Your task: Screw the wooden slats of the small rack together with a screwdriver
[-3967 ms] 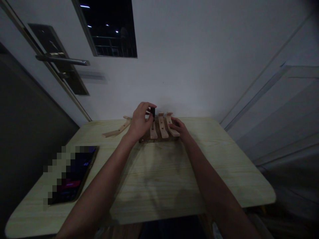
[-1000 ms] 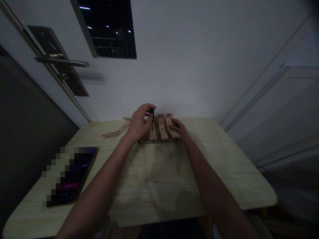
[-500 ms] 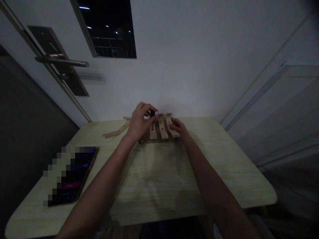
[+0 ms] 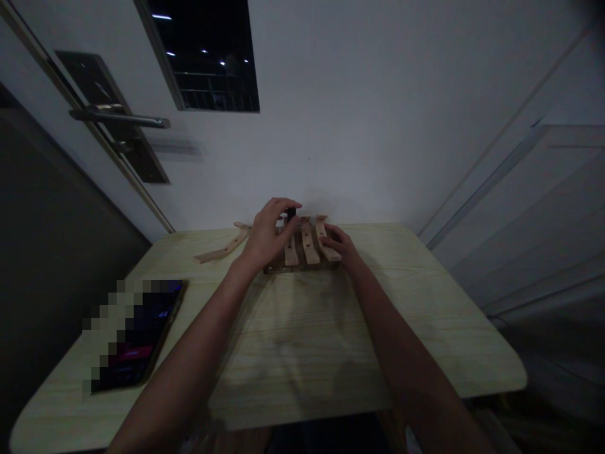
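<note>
A small wooden rack point(image 4: 307, 249) of light slats on darker cross bars lies at the far side of the pale table point(image 4: 293, 340). My left hand point(image 4: 267, 236) is closed round a small black-handled tool point(image 4: 290, 214) that stands upright over the leftmost slat. My right hand point(image 4: 340, 244) rests on the rack's right end, its fingers lying on the rightmost slat. The dim light hides the tool's tip.
Two loose wooden slats point(image 4: 222, 246) lie on the table left of the rack. A dark tablet point(image 4: 137, 334), partly pixelated, sits near the table's left front. A white wall runs behind the table, with a door and lever handle point(image 4: 120, 118) to the left.
My left hand's fingers have shifted slightly round the tool's handle, as in a turning motion. The right hand and the rack have stayed in place.
</note>
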Demonstrator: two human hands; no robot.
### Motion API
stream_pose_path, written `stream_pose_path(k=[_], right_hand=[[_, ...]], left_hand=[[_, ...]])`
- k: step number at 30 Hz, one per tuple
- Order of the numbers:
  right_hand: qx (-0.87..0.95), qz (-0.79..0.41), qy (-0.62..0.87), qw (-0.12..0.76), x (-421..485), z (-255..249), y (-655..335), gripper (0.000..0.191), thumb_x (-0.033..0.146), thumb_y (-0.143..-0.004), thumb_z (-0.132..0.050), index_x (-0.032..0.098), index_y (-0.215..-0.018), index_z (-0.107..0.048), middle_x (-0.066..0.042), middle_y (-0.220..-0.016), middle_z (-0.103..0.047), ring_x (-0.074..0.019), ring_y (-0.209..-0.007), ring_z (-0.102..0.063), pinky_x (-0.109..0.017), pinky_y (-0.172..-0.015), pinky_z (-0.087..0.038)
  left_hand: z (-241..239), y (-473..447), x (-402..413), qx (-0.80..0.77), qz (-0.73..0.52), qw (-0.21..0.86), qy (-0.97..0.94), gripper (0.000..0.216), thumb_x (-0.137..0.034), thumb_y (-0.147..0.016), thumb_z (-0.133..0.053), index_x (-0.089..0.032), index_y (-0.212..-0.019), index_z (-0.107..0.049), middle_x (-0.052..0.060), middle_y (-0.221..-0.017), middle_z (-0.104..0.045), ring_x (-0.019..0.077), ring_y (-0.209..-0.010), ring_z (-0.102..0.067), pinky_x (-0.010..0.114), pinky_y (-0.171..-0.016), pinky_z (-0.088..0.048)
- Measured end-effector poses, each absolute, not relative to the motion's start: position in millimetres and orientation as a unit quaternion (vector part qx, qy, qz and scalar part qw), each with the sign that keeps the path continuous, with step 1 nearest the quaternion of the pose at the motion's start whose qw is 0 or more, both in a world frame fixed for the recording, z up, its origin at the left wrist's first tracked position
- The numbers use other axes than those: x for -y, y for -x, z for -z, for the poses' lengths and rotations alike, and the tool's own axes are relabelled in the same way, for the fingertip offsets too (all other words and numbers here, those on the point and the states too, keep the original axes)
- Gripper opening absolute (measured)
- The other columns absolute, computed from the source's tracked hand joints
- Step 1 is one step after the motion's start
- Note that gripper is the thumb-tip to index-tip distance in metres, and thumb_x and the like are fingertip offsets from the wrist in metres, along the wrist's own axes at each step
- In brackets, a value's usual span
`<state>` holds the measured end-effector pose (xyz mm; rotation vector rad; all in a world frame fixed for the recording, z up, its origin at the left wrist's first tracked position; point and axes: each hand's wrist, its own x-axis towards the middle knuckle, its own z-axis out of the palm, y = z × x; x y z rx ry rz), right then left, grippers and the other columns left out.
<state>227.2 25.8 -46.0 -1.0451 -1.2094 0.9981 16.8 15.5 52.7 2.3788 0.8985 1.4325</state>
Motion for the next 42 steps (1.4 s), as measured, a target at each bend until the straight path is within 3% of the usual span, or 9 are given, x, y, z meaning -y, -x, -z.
stream_pose_path(k=[3,6,10,14,19,24,29,34,42], right_hand=[[0.523,-0.434,0.443,0.585,-25.4,45.0,-227.4,0.055,0.045,-0.056,-0.076,0.021,-0.104,-0.064,-0.007,-0.111,-0.068,-0.0270,-0.105,-0.061,-0.045,-0.096,-0.045],[0.518,-0.435,0.447,0.586,-26.8,46.1,-227.9,0.057,0.046,-0.054,-0.077,0.021,-0.103,-0.065,-0.007,-0.111,-0.068,-0.0270,-0.105,-0.061,-0.044,-0.097,-0.045],[0.516,-0.428,0.454,0.587,-29.5,49.6,-228.3,0.058,0.048,-0.054,-0.077,0.022,-0.105,-0.065,-0.007,-0.113,-0.068,-0.0270,-0.108,-0.060,-0.044,-0.097,-0.045],[0.513,-0.418,0.453,0.597,-31.2,52.4,-228.4,0.056,0.046,-0.054,-0.077,0.021,-0.103,-0.065,-0.008,-0.112,-0.068,-0.0276,-0.108,-0.060,-0.045,-0.098,-0.044],[0.508,-0.428,0.448,0.599,-29.3,50.8,-228.5,0.056,0.042,-0.055,-0.076,0.020,-0.105,-0.064,-0.008,-0.111,-0.068,-0.0280,-0.106,-0.061,-0.046,-0.097,-0.045],[0.520,-0.430,0.439,0.593,-27.5,49.2,-228.0,0.056,0.042,-0.057,-0.076,0.019,-0.107,-0.064,-0.010,-0.113,-0.067,-0.0281,-0.107,-0.061,-0.046,-0.097,-0.045],[0.517,-0.433,0.435,0.597,-28.6,50.5,-228.1,0.055,0.042,-0.058,-0.075,0.020,-0.107,-0.065,-0.009,-0.113,-0.067,-0.0275,-0.108,-0.060,-0.046,-0.099,-0.044],[0.520,-0.428,0.444,0.592,-29.2,50.4,-229.0,0.052,0.040,-0.058,-0.075,0.021,-0.106,-0.065,-0.007,-0.111,-0.068,-0.0270,-0.105,-0.061,-0.047,-0.098,-0.044],[0.523,-0.424,0.454,0.583,-28.8,50.3,-229.1,0.057,0.045,-0.058,-0.075,0.021,-0.109,-0.064,-0.008,-0.113,-0.067,-0.0265,-0.106,-0.060,-0.046,-0.098,-0.044]], left_hand=[[-52.8,-17.9,-16.3,-0.326,-0.499,0.082,-0.799,0.020,-0.023,-0.079,-0.068,-0.020,-0.099,-0.065,0.005,-0.103,-0.054,0.0169,-0.095,-0.057,0.029,-0.074,-0.054],[-52.4,-17.7,-17.6,-0.351,-0.513,0.059,-0.781,0.016,-0.017,-0.077,-0.070,-0.020,-0.092,-0.066,0.003,-0.095,-0.051,0.0142,-0.086,-0.055,0.027,-0.070,-0.052],[-51.4,-16.4,-19.1,-0.344,-0.520,0.068,-0.779,0.022,-0.011,-0.079,-0.063,-0.020,-0.099,-0.063,0.002,-0.094,-0.053,0.0120,-0.079,-0.056,0.026,-0.070,-0.054],[-51.0,-15.9,-19.5,-0.311,-0.517,0.103,-0.790,0.033,-0.006,-0.081,-0.052,-0.019,-0.111,-0.056,0.005,-0.105,-0.060,0.0137,-0.089,-0.061,0.028,-0.076,-0.055],[-51.0,-15.9,-18.4,-0.288,-0.498,0.112,-0.810,0.035,-0.004,-0.083,-0.044,-0.018,-0.112,-0.058,0.005,-0.109,-0.065,0.0144,-0.095,-0.063,0.031,-0.085,-0.054],[-51.4,-16.3,-17.4,-0.285,-0.494,0.081,-0.818,0.022,-0.021,-0.085,-0.060,-0.020,-0.107,-0.064,0.008,-0.114,-0.058,0.0192,-0.107,-0.058,0.032,-0.084,-0.053],[-51.4,-16.5,-19.2,-0.310,-0.504,0.057,-0.804,0.018,-0.021,-0.078,-0.071,-0.020,-0.095,-0.067,0.004,-0.096,-0.050,0.0145,-0.085,-0.054,0.030,-0.075,-0.052],[-52.5,-16.8,-18.1,-0.294,-0.495,0.076,-0.814,0.020,-0.009,-0.081,-0.059,-0.020,-0.098,-0.064,0.003,-0.094,-0.053,0.0137,-0.084,-0.055,0.028,-0.072,-0.052],[-51.4,-15.1,-17.0,-0.274,-0.485,0.105,-0.824,0.036,-0.004,-0.084,-0.043,-0.017,-0.115,-0.057,0.008,-0.114,-0.063,0.0174,-0.104,-0.061,0.035,-0.091,-0.052]])
